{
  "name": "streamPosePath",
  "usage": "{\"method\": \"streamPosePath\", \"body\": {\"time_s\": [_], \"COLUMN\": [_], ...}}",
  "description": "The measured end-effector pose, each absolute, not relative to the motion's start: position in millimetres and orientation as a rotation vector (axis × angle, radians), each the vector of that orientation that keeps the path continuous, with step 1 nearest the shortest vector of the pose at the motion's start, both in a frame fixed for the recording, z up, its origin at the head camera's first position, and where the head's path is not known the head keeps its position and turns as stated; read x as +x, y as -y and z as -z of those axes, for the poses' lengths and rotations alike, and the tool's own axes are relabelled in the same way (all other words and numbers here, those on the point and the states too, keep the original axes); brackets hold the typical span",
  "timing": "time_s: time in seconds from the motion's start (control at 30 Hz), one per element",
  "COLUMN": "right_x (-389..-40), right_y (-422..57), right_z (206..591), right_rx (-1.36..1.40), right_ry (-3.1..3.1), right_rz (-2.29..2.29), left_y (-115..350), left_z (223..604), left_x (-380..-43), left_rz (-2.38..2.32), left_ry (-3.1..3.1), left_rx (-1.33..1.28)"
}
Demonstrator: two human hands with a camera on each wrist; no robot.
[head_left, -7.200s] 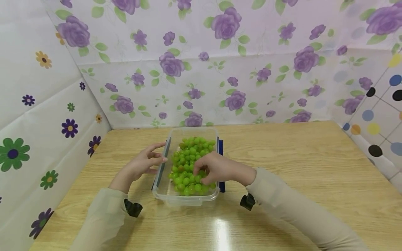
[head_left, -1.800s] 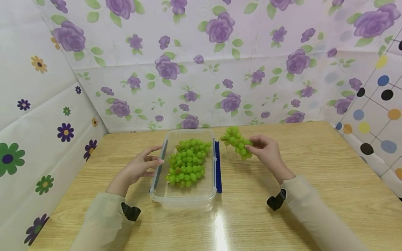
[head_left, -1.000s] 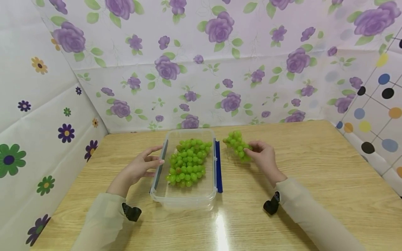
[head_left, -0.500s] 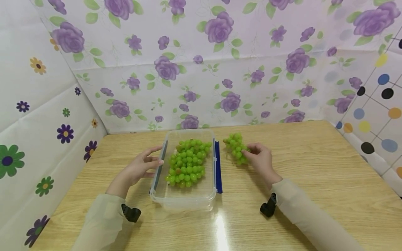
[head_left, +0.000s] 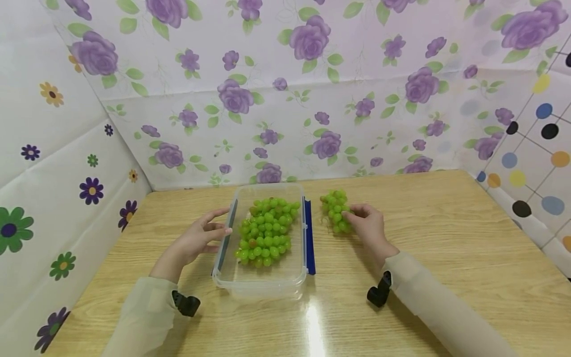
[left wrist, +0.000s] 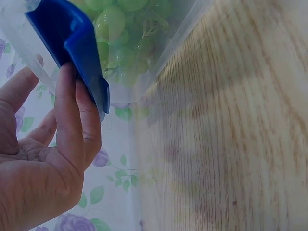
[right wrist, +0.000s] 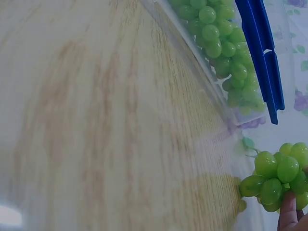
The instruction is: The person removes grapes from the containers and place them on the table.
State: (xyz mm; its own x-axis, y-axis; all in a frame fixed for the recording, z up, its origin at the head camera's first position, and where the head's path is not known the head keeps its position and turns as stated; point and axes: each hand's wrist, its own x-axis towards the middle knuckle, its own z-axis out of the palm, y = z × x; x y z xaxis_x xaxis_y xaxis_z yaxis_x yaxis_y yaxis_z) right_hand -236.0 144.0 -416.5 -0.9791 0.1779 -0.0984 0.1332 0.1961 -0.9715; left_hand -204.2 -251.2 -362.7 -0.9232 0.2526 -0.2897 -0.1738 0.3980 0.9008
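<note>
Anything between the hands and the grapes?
Right hand: nothing visible; its fingers hold the small bunch beside the container. Left hand: yes, the container's side wall and blue flap stand between it and the grapes inside.

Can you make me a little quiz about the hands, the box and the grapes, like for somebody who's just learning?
1. What is the right hand holding?
2. True or false: the box has nothing inside.
3. Which of these is the left hand nearest to?
A: the flowery wall
B: the blue flap on the box's left side
C: the right hand

Key:
1. A bunch of green grapes.
2. False: more grapes lie in it.
3. B.
</note>
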Motion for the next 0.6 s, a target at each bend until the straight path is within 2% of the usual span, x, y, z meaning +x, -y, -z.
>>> {"method": "streamPosePath", "body": {"time_s": [0.6], "right_x": [-238.0], "right_y": [-147.1], "right_z": [418.8], "right_rx": [-0.315], "right_ry": [2.395], "right_rz": [-2.007], "left_y": [250.7], "left_z": [362.0], "left_x": [-203.1], "left_rz": [-1.539], "left_ry": [-2.277], "left_rx": [0.064]}}
